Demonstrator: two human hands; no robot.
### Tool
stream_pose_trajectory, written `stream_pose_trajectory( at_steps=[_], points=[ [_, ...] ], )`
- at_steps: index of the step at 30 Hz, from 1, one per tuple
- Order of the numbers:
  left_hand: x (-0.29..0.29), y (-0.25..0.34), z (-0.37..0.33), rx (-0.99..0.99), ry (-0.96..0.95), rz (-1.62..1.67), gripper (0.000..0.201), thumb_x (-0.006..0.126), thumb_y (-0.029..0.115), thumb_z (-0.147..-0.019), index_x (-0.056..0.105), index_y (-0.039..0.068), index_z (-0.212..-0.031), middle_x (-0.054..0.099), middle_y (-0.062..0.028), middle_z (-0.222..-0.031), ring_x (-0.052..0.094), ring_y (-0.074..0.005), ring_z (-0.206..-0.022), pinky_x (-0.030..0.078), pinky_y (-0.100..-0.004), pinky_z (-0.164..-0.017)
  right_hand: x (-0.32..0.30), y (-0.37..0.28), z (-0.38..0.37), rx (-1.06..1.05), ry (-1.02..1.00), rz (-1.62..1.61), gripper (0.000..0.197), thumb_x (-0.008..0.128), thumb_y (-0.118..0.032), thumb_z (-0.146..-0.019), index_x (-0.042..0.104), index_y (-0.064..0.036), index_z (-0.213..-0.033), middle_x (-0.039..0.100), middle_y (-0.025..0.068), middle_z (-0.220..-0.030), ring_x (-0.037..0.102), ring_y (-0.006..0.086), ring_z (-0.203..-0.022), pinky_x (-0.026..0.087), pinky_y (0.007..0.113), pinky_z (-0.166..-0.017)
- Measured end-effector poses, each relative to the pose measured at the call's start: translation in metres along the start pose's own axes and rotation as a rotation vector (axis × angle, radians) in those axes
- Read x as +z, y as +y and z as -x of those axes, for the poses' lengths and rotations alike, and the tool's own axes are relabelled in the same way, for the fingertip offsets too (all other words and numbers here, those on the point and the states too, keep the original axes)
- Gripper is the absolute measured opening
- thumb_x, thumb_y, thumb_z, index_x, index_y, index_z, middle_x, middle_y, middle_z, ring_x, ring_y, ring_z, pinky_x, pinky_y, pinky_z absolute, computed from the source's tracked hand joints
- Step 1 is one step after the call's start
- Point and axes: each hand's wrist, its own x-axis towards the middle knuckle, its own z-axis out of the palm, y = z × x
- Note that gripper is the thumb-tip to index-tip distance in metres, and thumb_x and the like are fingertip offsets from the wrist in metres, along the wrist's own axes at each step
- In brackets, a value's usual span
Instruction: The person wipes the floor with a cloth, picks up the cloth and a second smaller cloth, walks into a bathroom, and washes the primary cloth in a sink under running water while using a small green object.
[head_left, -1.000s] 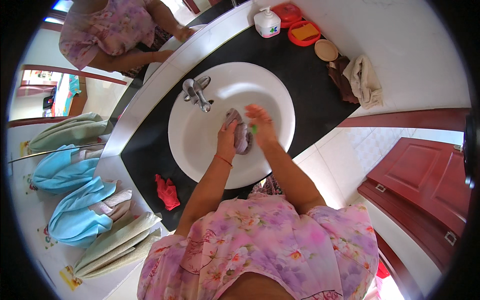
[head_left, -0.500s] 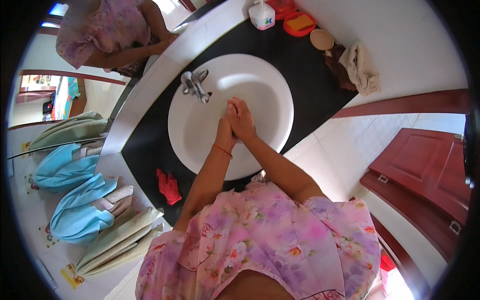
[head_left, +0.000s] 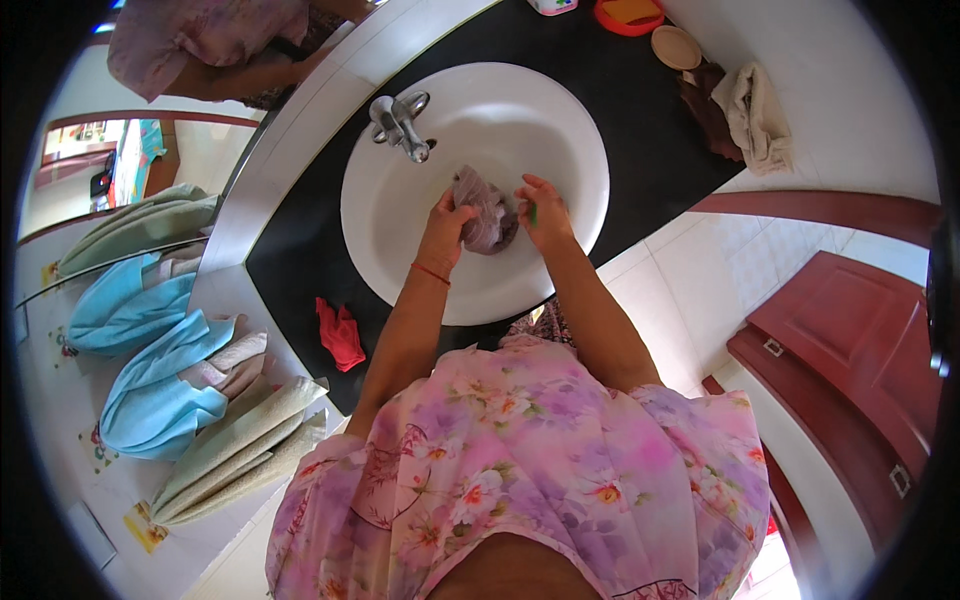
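Over the white oval sink (head_left: 575, 170), my left hand (head_left: 446, 228) grips a crumpled greyish-mauve cloth (head_left: 485, 208), its thumb lying across the near side. The cloth hangs bunched inside the basin, and its kind does not show. Just right of it is my right hand (head_left: 547, 215), fingers apart and slightly bent, close to the cloth's edge. A small green patch (head_left: 533, 213) shows at the inner side of that hand; I cannot make out what it is. Beyond the left hand, the chrome faucet (head_left: 398, 128) stands at the back left of the basin; no running water is visible.
A red cloth (head_left: 339, 335) lies on the black counter (head_left: 300, 260) left of the sink. At the far right are a red dish (head_left: 628, 16), a round beige lid (head_left: 676, 47) and folded cloths (head_left: 752, 118). Towels (head_left: 170, 390) hang at left, beside a mirror.
My hands were pressed together over the basin; now they are parted, the right one moved rightward. The mauve cloth has come into sight in the left hand. The whole view has shifted slightly.
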Motion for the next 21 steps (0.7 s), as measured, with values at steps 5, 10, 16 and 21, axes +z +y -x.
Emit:
stream_pose_trajectory(
  at_steps=[5, 10, 16, 21],
  points=[
    [-0.016, 0.01, 0.004, 0.02, -0.177, -0.29, 0.051, 0.057, -0.001, -0.065, 0.05, -0.001, -0.116, 0.058, -0.0041, -0.1, 0.056, -0.0161, -0.093, 0.045, -0.029, -0.083, 0.004, 0.002, 0.011, -0.356, -0.323, 1.07, 0.037, 0.056, -0.014, -0.079, 0.051, -0.0086, -0.116, 0.064, 0.0096, -0.083, 0.059, 0.0215, -0.071, 0.047, 0.034, -0.064],
    [-0.026, 0.023, 0.014, 0.313, 0.194, -0.844, 0.035, 0.065, 0.007, -0.068, 0.056, 0.003, -0.102, 0.061, -0.0066, -0.09, 0.06, -0.0214, -0.081, 0.048, -0.0317, -0.071, 0.028, -0.009, 0.021, -0.546, -0.022, 1.432, 0.028, 0.06, -0.017, -0.075, 0.057, -0.0076, -0.101, 0.064, 0.0126, -0.085, 0.062, 0.0299, -0.081, 0.047, 0.04, -0.071],
    [-0.065, -0.046, -0.01, 0.385, 0.778, -1.074, 0.023, 0.067, 0.025, -0.075, 0.059, 0.008, -0.088, 0.061, -0.0115, -0.078, 0.06, -0.0333, -0.072, 0.047, -0.0422, -0.064, 0.055, 0.021, 0.077, -0.743, 0.002, 1.296, 0.02, 0.063, -0.015, -0.072, 0.058, -0.007, -0.09, 0.063, 0.0108, -0.076, 0.062, 0.0275, -0.072, 0.048, 0.036, -0.064],
    [-0.071, -0.112, -0.038, 0.398, 0.254, 0.104, 0.026, 0.046, 0.025, -0.089, 0.053, 0.007, -0.105, 0.059, -0.0088, -0.106, 0.058, -0.0246, -0.092, 0.049, -0.036, -0.074, 0.062, 0.052, 0.078, -0.903, -0.218, 1.341, 0.016, 0.063, -0.014, -0.073, 0.056, -0.0099, -0.088, 0.061, 0.0095, -0.076, 0.061, 0.0294, -0.071, 0.047, 0.038, -0.059]
  ],
)
